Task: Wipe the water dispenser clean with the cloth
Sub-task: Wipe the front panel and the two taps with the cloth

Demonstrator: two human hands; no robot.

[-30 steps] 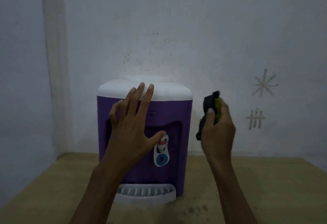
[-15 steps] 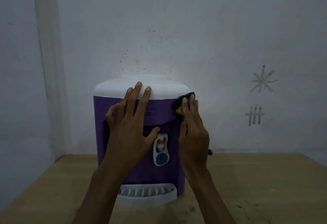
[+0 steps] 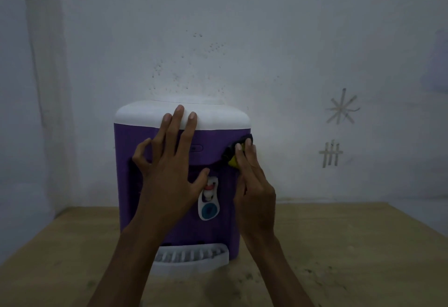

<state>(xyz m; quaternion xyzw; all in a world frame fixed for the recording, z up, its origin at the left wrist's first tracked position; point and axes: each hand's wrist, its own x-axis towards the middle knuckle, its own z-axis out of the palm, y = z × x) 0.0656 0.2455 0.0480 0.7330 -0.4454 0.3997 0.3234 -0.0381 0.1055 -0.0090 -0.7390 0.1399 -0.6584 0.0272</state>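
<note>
Pressing a dark cloth [image 3: 236, 150] with a yellow patch against the upper right front corner of the water dispenser [image 3: 135, 185], the right hand [image 3: 254, 185] is lying with its fingers [image 3: 244, 161] straight and close together, flat over the fabric; only the cloth's dark upper edge and a bit of yellow are showing past the fingertips, and whether the thumb is hooking round it is not possible to tell. Just above this contact, the white lid [image 3: 218, 117] is capping the purple body. To the left of the cloth, the left hand [image 3: 169, 173] is resting spread on the dispenser's front, its three longest fingers reaching up onto the lid's lower edge, the little finger bending at the body's left part, the thumb pointing toward the tap. Below and to the left of the cloth, between the two hands, the white tap panel [image 3: 208, 200] is showing a red-and-white spout above a round blue button. Further down, beneath both wrists, the white slotted drip tray [image 3: 191, 258] is jutting from the base. The dispenser is standing upright on a wooden table [image 3: 363, 246], close to the pale wall [image 3: 266, 40] behind it. Well to the right of the cloth, a star-shaped mark [image 3: 341, 109] and tally strokes [image 3: 331, 154] are showing on that wall.
</note>
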